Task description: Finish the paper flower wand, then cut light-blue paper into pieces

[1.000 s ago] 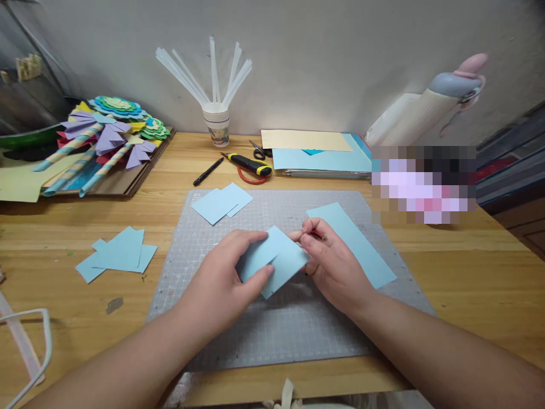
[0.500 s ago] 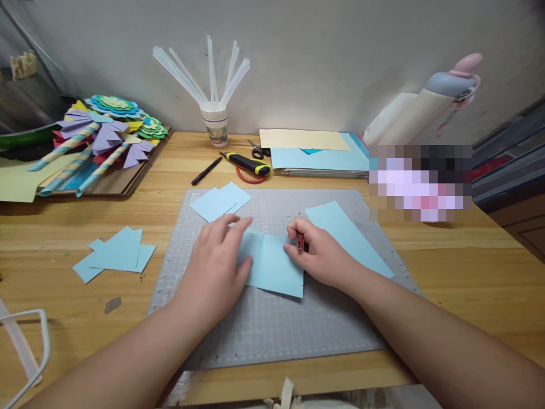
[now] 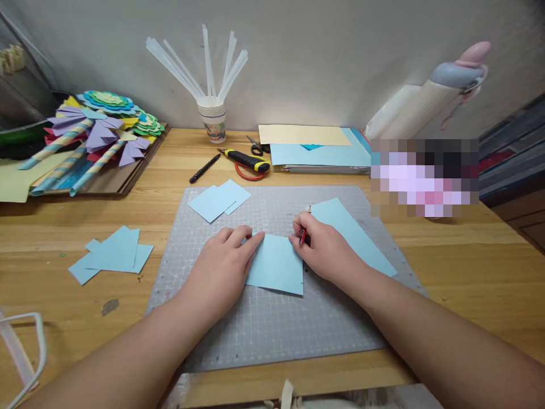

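A pale blue sheet of paper (image 3: 276,266) lies on the grey gridded cutting mat (image 3: 272,329). My left hand (image 3: 225,258) rests on its left side, fingers extended along the paper and covering part of it. At the sheet's top right corner, my right hand (image 3: 327,244) touches the edge with its fingertips while gripping a red pencil (image 3: 302,236). The pencil's sharpened end points up and away from the sheet. A larger blue strip of paper (image 3: 357,241) lies just beyond my right hand, and smaller blue pieces (image 3: 213,203) sit at the mat's upper left.
More cut blue pieces (image 3: 114,253) lie left of the mat. Behind it are a black pen (image 3: 205,168), a yellow-and-black cutter (image 3: 247,161), scissors (image 3: 256,147), stacked paper (image 3: 319,156) and a cup of white strips (image 3: 213,120). Paper flowers (image 3: 100,133) lie far left.
My left hand has settled lower onto the paper, its fingers now reaching over the sheet's middle top edge. My right hand has shifted slightly, still with the pencil.
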The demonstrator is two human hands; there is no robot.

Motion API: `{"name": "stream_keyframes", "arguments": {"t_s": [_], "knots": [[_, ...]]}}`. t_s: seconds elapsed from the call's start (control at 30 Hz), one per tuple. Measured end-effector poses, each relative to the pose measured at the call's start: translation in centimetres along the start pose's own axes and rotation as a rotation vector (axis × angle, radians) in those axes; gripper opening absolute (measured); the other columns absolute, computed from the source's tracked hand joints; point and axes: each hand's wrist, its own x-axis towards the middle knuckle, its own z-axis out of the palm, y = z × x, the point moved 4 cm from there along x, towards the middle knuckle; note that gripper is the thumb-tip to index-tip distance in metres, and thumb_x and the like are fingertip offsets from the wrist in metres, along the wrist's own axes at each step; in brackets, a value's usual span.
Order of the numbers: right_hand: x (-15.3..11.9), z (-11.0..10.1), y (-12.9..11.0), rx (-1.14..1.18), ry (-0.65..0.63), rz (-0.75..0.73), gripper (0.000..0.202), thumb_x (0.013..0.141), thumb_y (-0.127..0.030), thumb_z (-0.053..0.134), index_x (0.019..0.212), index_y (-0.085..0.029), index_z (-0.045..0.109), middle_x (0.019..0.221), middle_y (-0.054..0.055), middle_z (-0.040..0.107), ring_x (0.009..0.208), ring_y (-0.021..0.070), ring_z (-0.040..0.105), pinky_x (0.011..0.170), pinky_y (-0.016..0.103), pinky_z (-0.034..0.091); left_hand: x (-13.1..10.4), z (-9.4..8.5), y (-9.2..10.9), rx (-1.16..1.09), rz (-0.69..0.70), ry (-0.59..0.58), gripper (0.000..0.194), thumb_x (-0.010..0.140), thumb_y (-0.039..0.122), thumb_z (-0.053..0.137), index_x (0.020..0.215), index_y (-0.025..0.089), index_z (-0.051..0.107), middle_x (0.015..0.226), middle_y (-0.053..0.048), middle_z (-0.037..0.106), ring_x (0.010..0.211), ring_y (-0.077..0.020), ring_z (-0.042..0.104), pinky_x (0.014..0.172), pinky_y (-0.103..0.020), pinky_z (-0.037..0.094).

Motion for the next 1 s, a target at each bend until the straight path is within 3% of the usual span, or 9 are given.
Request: {"name": "stream_keyframes", "arguments": {"t_s": [0.47,0.7,0.87,1.0], "knots": [[-0.3,0.2,-0.3,-0.009,-0.040,-0.045,0.019,0.077,-0.010,0.048,0.076,-0.024,0.035,0.064,-0.006,0.047,0.058,0.0134,0.043,0.054,0.026,0.029,0.0,0.2,0.1,0.042,-0.007,-0.035,0.042,0.093,0.018,0.042,0.134,0.023,0.048,0.125,-0.007,0.055,0.101,-0.0255,0.050,0.088,-0.044,0.047],[-0.6,-0.4,0.1,0.103,-0.006,0.035,0.015,0.083,-0.026,0.052,0.079,-0.024,0.038,0.067,-0.005,0.051,0.059,0.0137,0.046,0.055,0.026,0.033,0.1,-0.1,-0.2,-0.089,-0.049,0.025,0.037,0.092,0.019,0.044,0.127,0.021,0.054,0.119,-0.009,0.056,0.101,-0.0247,0.052,0.087,-0.044,0.048],[0.1,-0.7,0.0,0.160,0.136,-0.046,0.013,0.082,-0.023,0.053,0.081,-0.024,0.040,0.073,-0.004,0.052,0.064,0.0140,0.047,0.060,0.027,0.036,0.1,-0.8,-0.4,-0.155,-0.106,0.150,0.030,0.086,0.019,0.052,0.115,0.018,0.061,0.115,-0.008,0.058,0.105,-0.0251,0.052,0.091,-0.044,0.047],[0.9,-1.0,0.3,0.227,0.245,-0.005,0.016,0.083,-0.029,0.055,0.081,-0.024,0.040,0.075,-0.003,0.055,0.063,0.0136,0.047,0.058,0.026,0.036,-0.1,-0.7,-0.1,-0.137,-0.089,0.099,0.028,0.086,0.020,0.051,0.112,0.017,0.062,0.114,-0.008,0.059,0.103,-0.0249,0.054,0.090,-0.044,0.047]]}}
